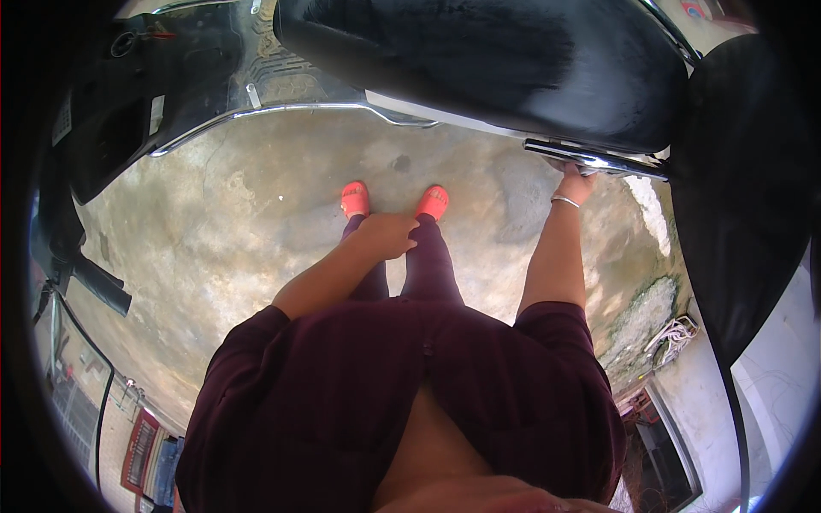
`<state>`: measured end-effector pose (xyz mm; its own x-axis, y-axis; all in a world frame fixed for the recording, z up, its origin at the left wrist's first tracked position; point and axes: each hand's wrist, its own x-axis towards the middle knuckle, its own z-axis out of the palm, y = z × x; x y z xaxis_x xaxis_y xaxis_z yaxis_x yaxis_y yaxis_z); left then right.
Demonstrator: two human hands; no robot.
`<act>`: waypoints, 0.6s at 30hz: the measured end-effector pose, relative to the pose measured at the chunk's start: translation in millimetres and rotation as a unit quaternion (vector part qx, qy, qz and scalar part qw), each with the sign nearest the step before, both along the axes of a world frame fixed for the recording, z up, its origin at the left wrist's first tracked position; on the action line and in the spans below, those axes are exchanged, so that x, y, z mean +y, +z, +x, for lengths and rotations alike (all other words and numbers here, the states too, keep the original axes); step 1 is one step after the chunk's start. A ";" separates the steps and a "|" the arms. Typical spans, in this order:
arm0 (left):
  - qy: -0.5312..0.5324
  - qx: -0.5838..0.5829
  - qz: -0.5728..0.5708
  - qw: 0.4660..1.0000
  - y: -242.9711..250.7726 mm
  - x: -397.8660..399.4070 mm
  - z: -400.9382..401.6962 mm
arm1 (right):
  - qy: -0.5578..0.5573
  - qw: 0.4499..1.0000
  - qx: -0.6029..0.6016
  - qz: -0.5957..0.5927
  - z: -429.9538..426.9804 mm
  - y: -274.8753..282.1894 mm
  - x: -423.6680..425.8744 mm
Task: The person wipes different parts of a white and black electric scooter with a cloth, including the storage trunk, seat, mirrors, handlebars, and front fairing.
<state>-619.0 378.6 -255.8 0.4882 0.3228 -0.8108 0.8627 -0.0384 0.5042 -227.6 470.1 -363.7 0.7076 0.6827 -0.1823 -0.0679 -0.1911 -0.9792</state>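
Note:
An electric scooter or moped stands across the top of the head view, with a long black seat. Below the seat's right end runs a chrome side rail. My right hand, a bangle on its wrist, reaches up to this rail. Its fingers are partly hidden behind the metal, so their grip is unclear. In front of my legs hangs my left hand, back upward and fingers loosely curled apart. Nothing shows in it, though its palm is hidden.
A chrome guard bar edges the footboard. At left are the scooter's black front panel, a handlebar grip and a mirror. A dark panel rises at right, near a coiled pale rope. Stained concrete lies underfoot.

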 end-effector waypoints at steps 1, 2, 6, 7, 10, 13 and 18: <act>-0.006 -0.003 0.002 1.000 -2.6 -1.2 -1.2 | -0.001 1.000 -0.001 -0.002 -4.1 -5.8 -3.7; -0.008 -0.003 0.000 1.000 -4.5 -1.8 -1.9 | 0.005 0.998 -0.056 -0.027 -9.7 -12.5 -7.8; -0.016 0.006 -0.007 1.000 -5.2 0.3 -1.6 | 0.107 0.972 -0.206 -0.020 -48.0 -30.2 -28.1; -0.018 0.003 -0.003 1.000 -5.4 0.7 -2.4 | 0.160 0.951 -0.263 -0.026 -55.8 -31.0 -33.4; -0.038 0.012 -0.004 0.999 1.2 8.0 -3.1 | 0.158 0.973 -0.158 -0.064 -71.8 -30.9 -39.1; -0.041 0.013 -0.001 0.999 1.1 11.2 -3.5 | 0.223 0.953 -0.196 -0.053 -98.6 -1.6 -47.9; 0.036 -0.045 0.040 0.998 6.2 27.7 8.8 | 0.090 0.982 0.165 -0.034 -158.9 29.4 -49.7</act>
<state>-610.2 406.3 -249.7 0.5305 0.4212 -0.7357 0.8165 -0.0205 0.5770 -386.5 420.5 -334.3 0.4715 0.7689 -0.4318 -0.3390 -0.2940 -0.8937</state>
